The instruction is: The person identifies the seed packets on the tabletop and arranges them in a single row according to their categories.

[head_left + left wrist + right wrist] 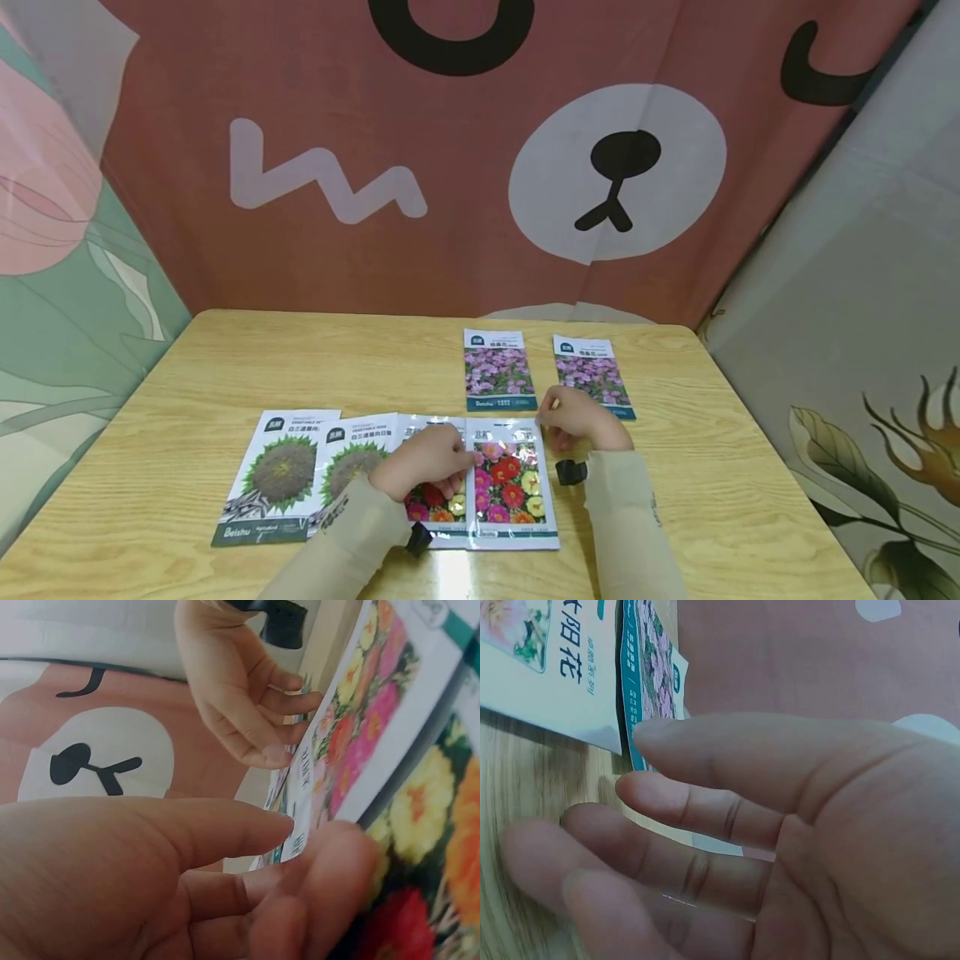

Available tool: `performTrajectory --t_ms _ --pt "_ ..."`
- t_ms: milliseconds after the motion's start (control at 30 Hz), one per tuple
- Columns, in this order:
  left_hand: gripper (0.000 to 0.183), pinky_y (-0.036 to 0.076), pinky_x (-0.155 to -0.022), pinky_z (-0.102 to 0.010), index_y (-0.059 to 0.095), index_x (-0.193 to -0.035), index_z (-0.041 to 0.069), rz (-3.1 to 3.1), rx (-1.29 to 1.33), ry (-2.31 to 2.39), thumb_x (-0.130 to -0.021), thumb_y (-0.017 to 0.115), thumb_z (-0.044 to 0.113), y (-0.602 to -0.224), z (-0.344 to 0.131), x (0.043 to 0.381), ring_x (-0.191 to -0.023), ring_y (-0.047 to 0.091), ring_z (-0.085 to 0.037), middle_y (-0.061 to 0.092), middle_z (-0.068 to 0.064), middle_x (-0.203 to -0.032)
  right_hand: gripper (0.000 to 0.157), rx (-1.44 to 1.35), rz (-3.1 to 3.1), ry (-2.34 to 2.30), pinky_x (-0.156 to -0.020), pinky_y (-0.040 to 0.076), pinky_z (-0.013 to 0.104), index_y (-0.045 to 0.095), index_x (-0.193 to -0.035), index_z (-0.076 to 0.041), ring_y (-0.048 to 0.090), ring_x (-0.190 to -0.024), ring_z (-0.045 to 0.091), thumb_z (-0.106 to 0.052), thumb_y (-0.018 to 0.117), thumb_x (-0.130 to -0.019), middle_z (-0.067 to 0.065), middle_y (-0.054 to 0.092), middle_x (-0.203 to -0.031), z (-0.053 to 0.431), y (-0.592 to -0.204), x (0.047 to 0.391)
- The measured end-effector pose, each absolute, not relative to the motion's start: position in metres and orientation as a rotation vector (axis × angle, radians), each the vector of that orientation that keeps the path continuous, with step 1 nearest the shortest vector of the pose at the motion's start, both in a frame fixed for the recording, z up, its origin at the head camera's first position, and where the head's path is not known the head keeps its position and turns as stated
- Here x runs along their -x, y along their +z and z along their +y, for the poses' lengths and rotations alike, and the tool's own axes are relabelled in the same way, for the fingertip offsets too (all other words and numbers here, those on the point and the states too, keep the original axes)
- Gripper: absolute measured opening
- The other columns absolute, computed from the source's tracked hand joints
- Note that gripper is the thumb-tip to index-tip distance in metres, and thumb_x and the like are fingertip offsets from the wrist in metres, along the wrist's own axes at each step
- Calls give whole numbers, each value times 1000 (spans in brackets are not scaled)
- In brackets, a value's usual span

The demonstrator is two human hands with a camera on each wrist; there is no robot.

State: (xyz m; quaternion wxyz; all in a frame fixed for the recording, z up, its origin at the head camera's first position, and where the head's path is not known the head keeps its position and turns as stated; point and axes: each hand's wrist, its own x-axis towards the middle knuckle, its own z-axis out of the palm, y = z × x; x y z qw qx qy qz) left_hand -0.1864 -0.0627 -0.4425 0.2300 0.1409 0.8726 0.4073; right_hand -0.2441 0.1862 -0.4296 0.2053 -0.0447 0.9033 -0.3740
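Observation:
Two glossy seed packets with red, pink and yellow flowers lie side by side at the front middle of the table. Over the left flower packet (442, 512) is my left hand (423, 458), its fingers loosely bent and its fingertips at the seam with the right flower packet (512, 492); it hides much of the left packet. My right hand (583, 418) hovers by the upper right corner of the right flower packet. In the right wrist view, the right hand's fingers (697, 814) are slightly bent, with nothing between them and the thumb.
Left of the flower packets, two sunflower seed packets overlap: an outer one (277, 475) and an inner one (347, 467), partly behind the left forearm. Farther back lie two purple-flower packets, one at left (498, 371) and one at right (596, 375), on the wooden table (337, 358).

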Motion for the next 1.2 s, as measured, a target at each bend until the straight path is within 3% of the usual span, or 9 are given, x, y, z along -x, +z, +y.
performTrajectory --t_ms 167,333,467,600,700,867,1000,1200 --pt "33 50 -57 -29 63 -68 8 2493 -405 1105 -96 54 23 -439 -68 192 -49 60 -17 61 -2 -55 10 93 2533 -1071 -48 51 33 56 -90 -4 57 -52 23 -13 61 -90 14 59 -73 187 -433 247" --pt "22 44 -53 -30 63 -82 8 2603 -425 1149 -96 52 21 -437 -70 199 -54 58 -16 62 -1 -62 10 85 2549 -1114 -48 51 32 55 -91 -3 56 -53 22 -12 60 -90 14 59 -72 186 -433 250" --pt "17 48 -58 -31 62 -100 4 2632 -426 1268 -95 52 17 -441 -68 204 -67 62 -17 64 -5 -84 12 79 2565 -1136 -51 52 33 55 -96 -2 58 -57 23 -13 59 -92 15 60 -74 185 -433 250" --pt "28 50 -73 -37 56 -119 4 2659 -388 1339 -95 53 17 -442 -63 204 -93 59 -23 50 -16 -120 20 51 2566 -1155 -55 53 32 55 -107 0 59 -63 22 -14 57 -93 13 61 -78 185 -436 251" --pt "39 47 -79 -42 49 -131 6 2679 -342 1365 -94 54 19 -444 -58 204 -105 52 -30 39 -21 -134 31 44 2560 -1163 -56 53 31 53 -118 4 59 -65 20 -15 56 -94 13 62 -80 185 -438 253" --pt "58 42 -95 -52 33 -142 3 2664 -254 1496 -92 57 19 -447 -49 207 -119 45 -40 25 -26 -144 45 90 2659 -1142 -62 54 33 46 -129 8 62 -68 22 -16 56 -93 21 63 -98 183 -440 257" --pt "68 36 -100 -55 24 -145 1 2478 -91 1727 -88 57 17 -449 -44 211 -127 36 -43 21 -29 -145 49 87 2767 -1106 -76 54 40 44 -131 9 63 -88 30 -18 57 -93 27 57 -117 181 -442 258" --pt "73 20 -108 -57 17 -146 -3 2126 146 2057 -85 54 14 -448 -40 217 -135 19 -45 13 -29 -150 51 65 2811 -1142 -90 47 49 42 -134 7 53 -111 39 -18 57 -92 27 54 -123 173 -446 260"
